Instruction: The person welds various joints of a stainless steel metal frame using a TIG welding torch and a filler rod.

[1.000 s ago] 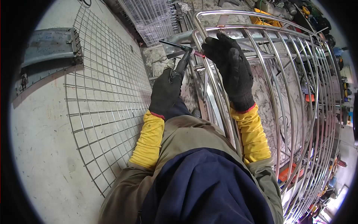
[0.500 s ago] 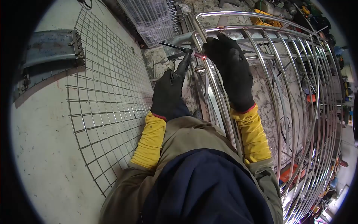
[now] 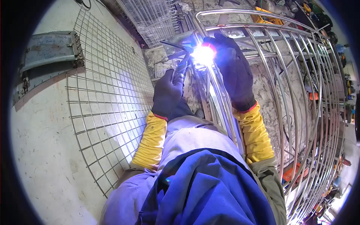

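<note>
In my black-gloved left hand (image 3: pixel 168 92) I hold a TIG welding torch (image 3: pixel 181 67), its slim black cap pointing up and left. The torch nozzle is lost in a bright white-violet arc at the shiny steel tubes (image 3: pixel 219 88). My right hand (image 3: pixel 235 73), also black-gloved, is closed at the tube frame (image 3: pixel 270 56), just right of the arc. Glare partly hides its fingertips and the tube under them. Yellow sleeves cover both forearms.
A wire mesh panel (image 3: pixel 108 108) leans at the left beside a curved metal piece (image 3: pixel 48 50). More wire racks (image 3: pixel 150 18) stand at the top. Rows of bent tubes fill the right side. Tools and a yellow case (image 3: pixel 264 17) lie at the upper right.
The torch tip has gone from a small red glow to a blazing arc, which lights my clothes and the mesh. Both hands have stayed in nearly the same place.
</note>
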Tool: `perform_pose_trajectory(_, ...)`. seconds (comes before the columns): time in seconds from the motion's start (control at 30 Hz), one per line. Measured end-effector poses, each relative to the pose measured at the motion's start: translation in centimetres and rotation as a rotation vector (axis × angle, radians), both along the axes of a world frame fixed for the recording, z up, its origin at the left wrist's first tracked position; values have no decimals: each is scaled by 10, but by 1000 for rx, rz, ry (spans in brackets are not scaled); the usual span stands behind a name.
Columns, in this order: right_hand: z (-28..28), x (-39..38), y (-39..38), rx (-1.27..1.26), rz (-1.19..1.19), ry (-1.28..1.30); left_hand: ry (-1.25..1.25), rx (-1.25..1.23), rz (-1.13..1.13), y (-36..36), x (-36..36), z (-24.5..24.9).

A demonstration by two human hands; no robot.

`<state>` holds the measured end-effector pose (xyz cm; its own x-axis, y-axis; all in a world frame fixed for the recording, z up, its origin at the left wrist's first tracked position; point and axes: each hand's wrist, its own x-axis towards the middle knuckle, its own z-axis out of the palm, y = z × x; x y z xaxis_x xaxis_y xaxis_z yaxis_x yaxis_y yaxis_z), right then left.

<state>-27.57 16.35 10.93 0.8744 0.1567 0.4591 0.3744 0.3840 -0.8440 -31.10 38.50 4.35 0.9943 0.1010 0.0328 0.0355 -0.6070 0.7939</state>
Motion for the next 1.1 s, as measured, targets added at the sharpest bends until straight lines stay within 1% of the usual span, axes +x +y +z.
perform_pose_trajectory(0.03,6,-2,1,-70,-34,-43,-44,23,26,-2,0,-3)
perform_pose_trajectory(0.07,11,-5,1,-139,-71,-87,40,-28,39,-1,0,-4)
perform_pose_trajectory(0.1,17,-7,2,-205,-109,-130,38,-28,41,0,0,-5)
perform_pose_trajectory(0.2,10,-2,1,-217,-114,-158,50,47,27,0,1,-4)
perform_pose_trajectory(0.23,6,-1,1,-125,-58,-27,45,57,15,1,1,-3)
perform_pose_trajectory(0.27,3,0,1,-34,-2,103,-45,83,-20,3,1,-9)
perform_pose_trajectory(0.3,1,2,-1,-105,-4,57,-137,112,-54,5,1,-12)
perform_pose_trajectory(0.33,0,2,-1,-93,5,68,-228,143,-85,7,1,-16)
perform_pose_trajectory(0.4,1,2,-1,-80,12,80,-247,170,-97,6,1,-13)
perform_pose_trajectory(0.47,5,0,2,-58,9,100,-14,-79,-9,4,1,0)
perform_pose_trajectory(0.6,9,-2,6,-27,2,131,-32,-124,-24,7,1,-6)
perform_pose_trajectory(0.7,7,-1,4,2,7,152,-17,-77,-16,4,0,2)
perform_pose_trajectory(0.77,5,1,-7,-313,-131,-165,14,-32,-25,1,-1,8)
perform_pose_trajectory(0.83,6,3,-13,-624,-268,-489,30,-53,28,-3,-2,0)
perform_pose_trajectory(0.87,6,1,-12,-623,-268,-490,38,-48,45,-3,-2,-3)
perform_pose_trajectory(0.93,12,-6,-6,-362,-101,-206,-8,-16,46,-5,-4,-6)
perform_pose_trajectory(1.0,12,-5,-2,-232,-17,-67,-54,16,46,-5,-4,-2)
perform_pose_trajectory(1.07,3,1,-1,-75,31,100,33,39,13,-2,-4,7)
perform_pose_trajectory(1.1,2,2,-1,-54,29,120,-39,69,-14,-1,-2,2)
